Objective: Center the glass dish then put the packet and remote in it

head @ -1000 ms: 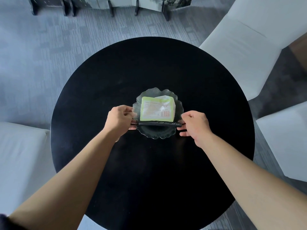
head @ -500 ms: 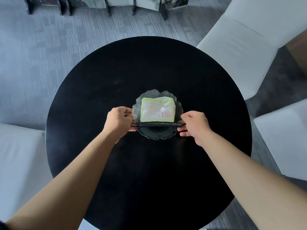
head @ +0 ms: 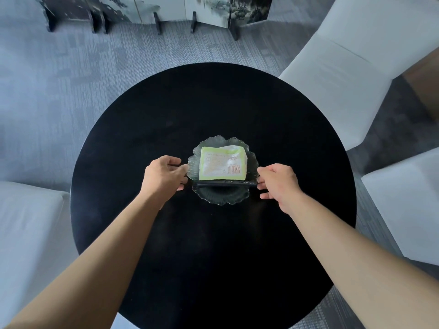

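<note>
A scalloped clear glass dish (head: 221, 198) sits near the middle of the round black table (head: 213, 257). A green and white packet (head: 223, 166) lies flat in its far half. A slim black remote (head: 226, 184) lies crosswise over the dish, just in front of the packet. My left hand (head: 164, 178) is at the dish's left rim, fingers curled and apart, clear of the remote's left end. My right hand (head: 279, 182) is at the right rim, its thumb and fingertips spread beside the remote's right end without pinching it.
White upholstered chairs stand at the back right (head: 344, 74), the right (head: 408, 210) and the left (head: 28, 233) of the table. A painted folding screen (head: 166, 10) stands on the grey carpet beyond the table.
My left hand has come off the remote's left end, which now shows bare. My right hand stays at the right end. The camera has tilted up a little.
</note>
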